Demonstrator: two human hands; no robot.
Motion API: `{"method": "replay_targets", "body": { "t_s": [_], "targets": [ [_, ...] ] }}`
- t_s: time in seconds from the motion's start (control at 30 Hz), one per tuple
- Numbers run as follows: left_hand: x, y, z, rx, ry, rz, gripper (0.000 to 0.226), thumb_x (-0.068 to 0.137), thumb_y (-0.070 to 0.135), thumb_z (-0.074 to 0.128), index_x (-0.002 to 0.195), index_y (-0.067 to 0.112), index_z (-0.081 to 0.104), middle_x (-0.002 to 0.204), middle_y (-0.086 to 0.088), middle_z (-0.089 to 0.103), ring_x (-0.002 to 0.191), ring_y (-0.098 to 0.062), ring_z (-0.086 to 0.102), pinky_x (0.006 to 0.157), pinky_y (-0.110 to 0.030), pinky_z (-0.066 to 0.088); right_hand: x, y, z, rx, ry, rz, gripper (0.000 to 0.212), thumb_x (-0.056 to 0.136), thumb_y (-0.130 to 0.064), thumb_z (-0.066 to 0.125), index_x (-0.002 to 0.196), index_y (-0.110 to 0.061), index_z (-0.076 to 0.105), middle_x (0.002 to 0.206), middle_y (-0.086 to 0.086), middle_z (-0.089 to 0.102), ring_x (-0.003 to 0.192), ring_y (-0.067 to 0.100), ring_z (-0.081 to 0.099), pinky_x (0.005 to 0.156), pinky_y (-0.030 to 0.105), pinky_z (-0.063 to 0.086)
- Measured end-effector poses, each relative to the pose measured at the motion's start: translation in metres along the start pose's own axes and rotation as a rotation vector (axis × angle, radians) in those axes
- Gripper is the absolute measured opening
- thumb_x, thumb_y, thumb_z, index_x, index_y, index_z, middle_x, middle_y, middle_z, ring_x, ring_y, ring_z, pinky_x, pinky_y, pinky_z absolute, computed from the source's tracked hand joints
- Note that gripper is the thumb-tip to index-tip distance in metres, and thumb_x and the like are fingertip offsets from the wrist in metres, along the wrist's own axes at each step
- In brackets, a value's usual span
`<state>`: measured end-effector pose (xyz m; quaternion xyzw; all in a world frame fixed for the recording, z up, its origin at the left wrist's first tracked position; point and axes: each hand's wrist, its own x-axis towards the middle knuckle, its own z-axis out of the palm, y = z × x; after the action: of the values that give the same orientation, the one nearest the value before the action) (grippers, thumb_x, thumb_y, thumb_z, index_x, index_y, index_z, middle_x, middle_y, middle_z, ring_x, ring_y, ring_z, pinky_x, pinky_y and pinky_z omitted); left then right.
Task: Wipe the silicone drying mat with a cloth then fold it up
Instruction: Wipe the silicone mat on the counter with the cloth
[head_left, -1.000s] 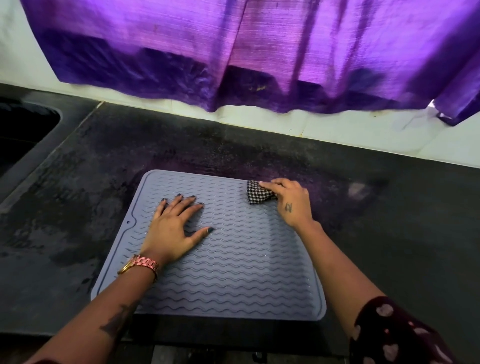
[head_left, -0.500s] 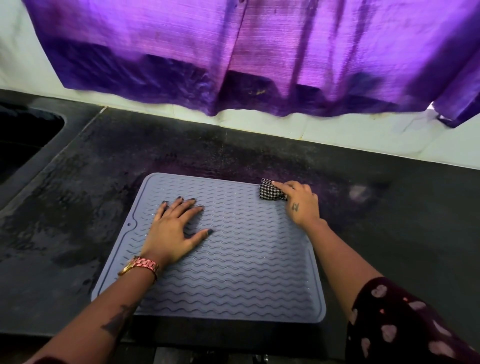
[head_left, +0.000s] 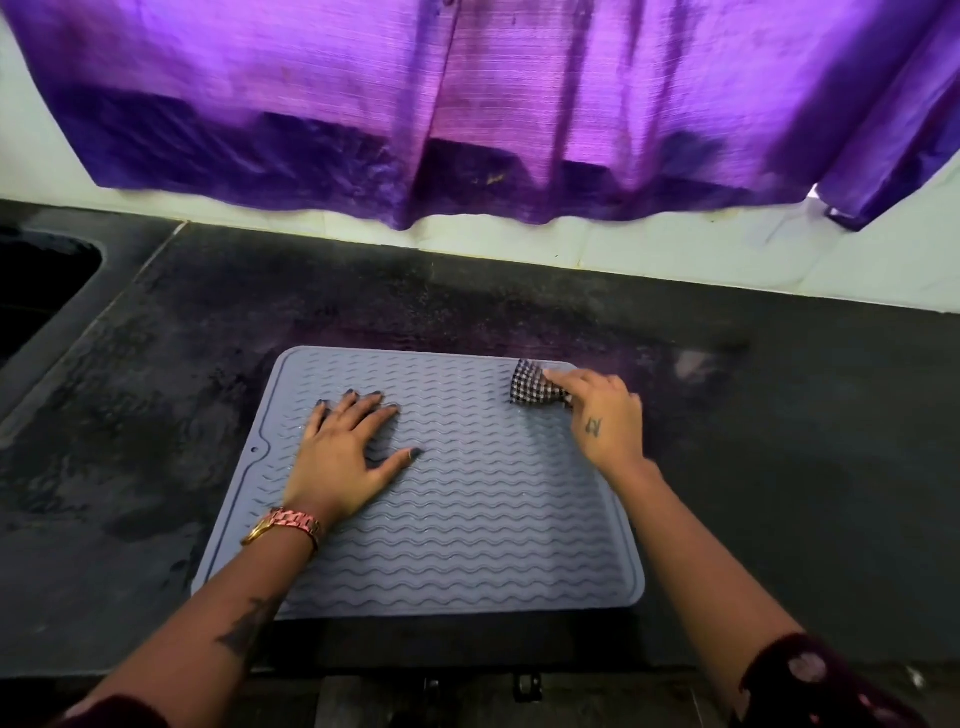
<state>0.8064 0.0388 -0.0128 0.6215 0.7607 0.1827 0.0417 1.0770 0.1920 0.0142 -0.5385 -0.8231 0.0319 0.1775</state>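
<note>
Silicone drying mat (head_left: 467, 519) lies flat on the dark countertop (head_left: 779, 467), dead centre, long edges running 9 to 3 o'clock. Wavy ridges all over; small hang hole in a notch on its 9 o'clock edge.

Left hand (head_left: 345, 452) is spread flat w/ fingers straight, palm down on the mat's 10 o'clock area, pinning it. Right hand (head_left: 602, 415) is at the mat's 1 o'clock corner, fingers curled over a bunched checked cloth (head_left: 532, 389), pressing it onto the ridges. Hands well apart.

Handling, my guess: mat looks thin, light, floppy, prob grippy on stone but could creep under wiping strokes, hence the pinning hand. Ridges prob trap water, so wiping along the waves (9 to 3) should work better than across. Not fragile.

For folding: take both 12 o'clock corners, or the 3 o'clock edge, and bring it over; silicone tends to spring back, so the fold will need pressing down. Cloth is small, soft, bunches easily.

Purple curtain (head_left: 467, 104) hangs at 12 o'clock; a dark sink (head_left: 36, 280) sits at 10 o'clock.
</note>
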Motion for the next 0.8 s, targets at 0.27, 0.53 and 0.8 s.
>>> {"method": "replay_targets", "body": {
  "t_s": [0.27, 0.53, 0.8],
  "targets": [
    [0.000, 0.001, -0.004, 0.023, -0.036, 0.013, 0.091, 0.071, 0.081, 0.010, 0.142, 0.032, 0.038, 0.152, 0.007, 0.032, 0.144, -0.016, 0.018, 0.118, -0.040, 0.001, -0.047, -0.015, -0.005, 0.037, 0.021, 0.085, 0.050, 0.087, -0.005, 0.053, 0.120, -0.041, 0.059, 0.121, -0.009, 0.061, 0.103, 0.024, 0.051, 0.080, 0.036, 0.035],
    [0.001, -0.002, -0.001, 0.038, -0.056, 0.030, 0.091, 0.072, 0.079, 0.009, 0.142, 0.028, 0.038, 0.152, 0.003, 0.033, 0.143, -0.020, 0.019, 0.118, -0.043, 0.002, -0.089, -0.019, -0.012, 0.033, -0.032, 0.094, 0.046, 0.090, -0.007, 0.052, 0.122, -0.039, 0.059, 0.128, -0.008, 0.058, 0.109, 0.025, 0.051, 0.086, 0.039, 0.040],
    [0.003, -0.004, 0.002, 0.048, -0.074, 0.034, 0.087, 0.075, 0.077, 0.012, 0.143, 0.028, 0.037, 0.153, 0.001, 0.031, 0.143, -0.021, 0.018, 0.118, -0.044, 0.002, -0.136, -0.035, -0.015, 0.011, -0.032, 0.127, 0.053, 0.086, -0.003, 0.054, 0.124, -0.040, 0.057, 0.128, -0.008, 0.056, 0.110, 0.022, 0.050, 0.086, 0.039, 0.039]
  ]
}}
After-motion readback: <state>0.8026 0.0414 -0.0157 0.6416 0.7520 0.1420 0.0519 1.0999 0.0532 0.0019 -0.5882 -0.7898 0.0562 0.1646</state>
